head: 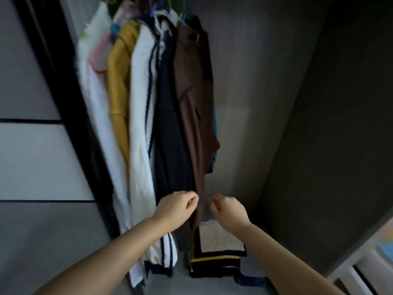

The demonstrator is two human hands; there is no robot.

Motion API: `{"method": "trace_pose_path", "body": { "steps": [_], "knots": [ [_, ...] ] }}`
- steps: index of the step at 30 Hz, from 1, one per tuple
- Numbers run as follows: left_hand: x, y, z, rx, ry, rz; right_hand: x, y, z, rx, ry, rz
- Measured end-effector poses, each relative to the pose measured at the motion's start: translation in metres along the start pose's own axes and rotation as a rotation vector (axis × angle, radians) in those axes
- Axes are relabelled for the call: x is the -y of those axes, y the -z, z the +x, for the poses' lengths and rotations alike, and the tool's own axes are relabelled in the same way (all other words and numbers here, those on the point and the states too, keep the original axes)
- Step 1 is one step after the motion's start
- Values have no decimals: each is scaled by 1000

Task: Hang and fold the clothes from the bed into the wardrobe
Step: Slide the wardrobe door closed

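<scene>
Inside the wardrobe, left hand [178, 206] and right hand [228, 209], fingers curled, seemingly empty, flank the brown garment [194, 99]; tugging could unhook it.

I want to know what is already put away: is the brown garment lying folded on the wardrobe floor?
No, the brown garment hangs from the rail beside the dark garment, above the folded stack.

I see the grey wardrobe floor [212, 284] down low. A stack of folded clothes [219, 250] sits right on it, with a pale cloth on top and black and yellow ones under.
</scene>
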State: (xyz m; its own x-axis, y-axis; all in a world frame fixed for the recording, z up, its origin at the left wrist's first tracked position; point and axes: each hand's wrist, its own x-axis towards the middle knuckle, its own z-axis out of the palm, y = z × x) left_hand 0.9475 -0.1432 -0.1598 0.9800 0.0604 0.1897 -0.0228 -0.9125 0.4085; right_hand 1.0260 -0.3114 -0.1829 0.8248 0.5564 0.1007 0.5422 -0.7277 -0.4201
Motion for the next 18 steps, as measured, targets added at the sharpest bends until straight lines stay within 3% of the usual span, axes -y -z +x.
{"method": "trace_pose_path", "body": {
  "steps": [4,10,14,18],
  "knots": [
    [14,73,-28,-180,-78,-25,70,13,1,-108,127,95],
    [25,183,-43,-641,-201,56,174,34,14,-148,461,294],
    [53,250,-58,-863,-237,223,246,30,16,-179,696,441],
    [89,289,-70,-926,-355,530,299,11,14,-227,855,445]
  ]
}}
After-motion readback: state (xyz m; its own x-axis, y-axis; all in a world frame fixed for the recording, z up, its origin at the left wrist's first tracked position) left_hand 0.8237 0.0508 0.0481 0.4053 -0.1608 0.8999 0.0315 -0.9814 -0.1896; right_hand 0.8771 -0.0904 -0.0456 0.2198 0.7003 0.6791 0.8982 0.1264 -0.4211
